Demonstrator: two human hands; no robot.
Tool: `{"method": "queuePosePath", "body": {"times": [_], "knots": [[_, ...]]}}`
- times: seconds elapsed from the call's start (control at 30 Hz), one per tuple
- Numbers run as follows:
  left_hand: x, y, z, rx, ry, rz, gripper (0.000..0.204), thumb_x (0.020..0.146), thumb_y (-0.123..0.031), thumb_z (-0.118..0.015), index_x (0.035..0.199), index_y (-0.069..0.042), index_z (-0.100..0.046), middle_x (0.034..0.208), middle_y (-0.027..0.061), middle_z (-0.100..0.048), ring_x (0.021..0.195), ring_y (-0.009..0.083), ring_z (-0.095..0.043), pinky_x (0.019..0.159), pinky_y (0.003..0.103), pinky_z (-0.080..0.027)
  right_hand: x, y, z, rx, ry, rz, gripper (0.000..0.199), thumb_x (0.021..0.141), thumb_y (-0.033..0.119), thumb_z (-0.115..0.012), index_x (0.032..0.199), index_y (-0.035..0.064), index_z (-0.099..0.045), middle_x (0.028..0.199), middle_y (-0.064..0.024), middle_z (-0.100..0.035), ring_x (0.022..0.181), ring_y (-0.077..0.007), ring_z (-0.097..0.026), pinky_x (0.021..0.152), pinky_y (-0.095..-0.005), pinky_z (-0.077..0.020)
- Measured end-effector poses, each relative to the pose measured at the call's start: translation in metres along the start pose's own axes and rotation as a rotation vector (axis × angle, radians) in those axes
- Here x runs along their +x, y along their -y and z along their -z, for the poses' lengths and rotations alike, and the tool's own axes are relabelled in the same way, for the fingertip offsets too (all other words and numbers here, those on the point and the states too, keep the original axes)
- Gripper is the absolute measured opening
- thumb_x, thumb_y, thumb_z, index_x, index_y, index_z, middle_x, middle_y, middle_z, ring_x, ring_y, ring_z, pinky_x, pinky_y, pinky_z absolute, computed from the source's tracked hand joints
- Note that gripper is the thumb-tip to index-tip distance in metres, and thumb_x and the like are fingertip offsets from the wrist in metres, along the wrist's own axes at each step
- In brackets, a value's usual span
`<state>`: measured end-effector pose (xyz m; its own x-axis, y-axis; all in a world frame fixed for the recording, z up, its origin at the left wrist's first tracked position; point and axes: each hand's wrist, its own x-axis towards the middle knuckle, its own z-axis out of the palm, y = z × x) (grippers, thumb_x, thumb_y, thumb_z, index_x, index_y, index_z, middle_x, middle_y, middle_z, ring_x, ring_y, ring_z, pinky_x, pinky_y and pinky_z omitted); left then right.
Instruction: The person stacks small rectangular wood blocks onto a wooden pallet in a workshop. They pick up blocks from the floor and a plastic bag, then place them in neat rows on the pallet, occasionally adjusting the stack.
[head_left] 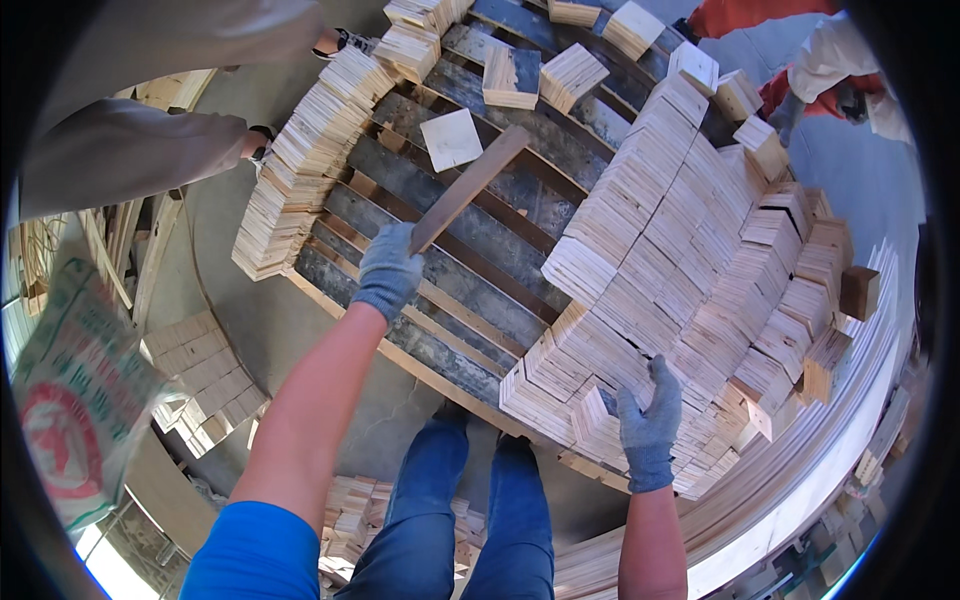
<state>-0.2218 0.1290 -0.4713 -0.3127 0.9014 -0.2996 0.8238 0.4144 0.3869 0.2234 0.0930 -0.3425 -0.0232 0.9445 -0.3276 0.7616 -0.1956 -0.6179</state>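
Wooden strip held over a partly loaded pallet

A wooden strip [470,190] is held above the slats of a pallet [545,215], between two rows of stacked boards. Its near end is gripped by the gloved left hand [390,265]; whether its far end is rested on the slats cannot be told. The gloved right hand [652,425] is unclenched, thumb and fingers spread, at the near end of the right-hand board stack [650,240]; firm contact cannot be confirmed. A square board [451,140] is laid flat near the strip's far end. Along the pallet's left edge a second board stack [310,165] is set. Beyond the pallet's left side, a printed sack [75,400] and a person in grey trousers [140,150] are noted.
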Motion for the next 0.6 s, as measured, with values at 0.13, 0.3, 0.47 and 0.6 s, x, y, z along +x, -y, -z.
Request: {"method": "queuePosePath", "body": {"times": [0.13, 0.3, 0.47, 0.6], "knots": [[-0.052, 0.031, 0.029, -0.148, 0.007, 0.055, 0.039, 0.080, -0.012, -0.074, 0.117, -0.003, -0.066, 0.107, 0.0202, -0.069, 0.094, 0.0365, -0.068, 0.087, 0.044, -0.055, -0.012, 0.024, -0.003, 0.215, 0.014, -0.100, 0.069, 0.082, 0.008, -0.079, 0.142, -0.0080, -0.051, 0.136, -0.0248, -0.057, 0.128, -0.0349, -0.055, 0.107, -0.0434, -0.0468], [-0.192, 0.052, 0.039, -0.903, 0.154, 0.503, 0.040, 0.085, -0.009, -0.076, 0.122, 0.003, -0.067, 0.104, 0.0070, -0.070, 0.092, 0.0157, -0.064, 0.083, 0.032, -0.055, -0.049, 0.044, -0.018, 0.078, 0.298, -0.022, 0.077, 0.081, 0.014, -0.083, 0.146, -0.0079, -0.047, 0.134, -0.0230, -0.058, 0.129, -0.0338, -0.056, 0.107, -0.0439, -0.0477], [-0.264, -0.021, 0.073, -1.571, 0.254, 1.076, 0.042, 0.093, -0.008, -0.071, 0.133, 0.001, -0.062, 0.111, 0.0102, -0.069, 0.097, 0.0234, -0.069, 0.089, 0.037, -0.058, -0.134, 0.122, -0.075, 0.220, 0.762, -0.178, 0.099, 0.076, 0.033, -0.089, 0.149, -0.0121, -0.041, 0.136, -0.0248, -0.060, 0.124, -0.0321, -0.061, 0.107, -0.0400, -0.0470], [-0.312, -0.029, 0.059, -1.698, 0.210, 1.072, 0.033, 0.097, -0.009, -0.067, 0.129, 0.000, -0.063, 0.110, 0.0092, -0.067, 0.101, 0.0220, -0.067, 0.087, 0.038, -0.059, -0.164, 0.160, -0.084, 0.070, 0.975, -0.317, 0.085, 0.082, 0.033, -0.083, 0.148, -0.0056, -0.046, 0.123, -0.0225, -0.068, 0.112, -0.0272, -0.067, 0.097, -0.0360, -0.0529]]}}
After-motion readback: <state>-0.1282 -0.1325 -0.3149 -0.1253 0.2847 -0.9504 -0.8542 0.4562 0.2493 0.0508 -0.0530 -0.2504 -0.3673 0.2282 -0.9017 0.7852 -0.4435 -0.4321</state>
